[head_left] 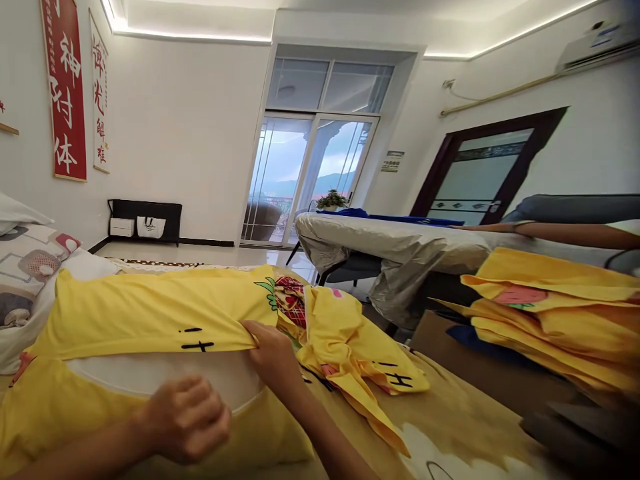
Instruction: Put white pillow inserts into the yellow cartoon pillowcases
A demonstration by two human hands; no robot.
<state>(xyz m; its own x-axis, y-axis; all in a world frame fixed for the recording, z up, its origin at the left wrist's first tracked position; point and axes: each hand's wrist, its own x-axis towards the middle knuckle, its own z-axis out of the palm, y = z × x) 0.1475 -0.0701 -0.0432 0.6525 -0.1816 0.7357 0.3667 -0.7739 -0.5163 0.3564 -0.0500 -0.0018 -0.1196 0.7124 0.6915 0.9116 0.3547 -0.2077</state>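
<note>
Right hand at the right end of the white pillow, thumb and fingers pinching the upper edge of the yellow cover. Left hand curled like a loose fist at the pillow's near side; cannot tell whether any cloth is caught in it. Yellow cover lies around the pillow, mouth gaping, white showing between its edges; black printed marks near the upper edge. Right of pillow: second yellow cover, crumpled, dark letters on it. Left of pillow: patterned cushion. Well to the right of pillow: yellow cloth stack. Beyond pillow: worktop under a pale sheet, blue cloth on top, another person's forearm over its right end.
</note>
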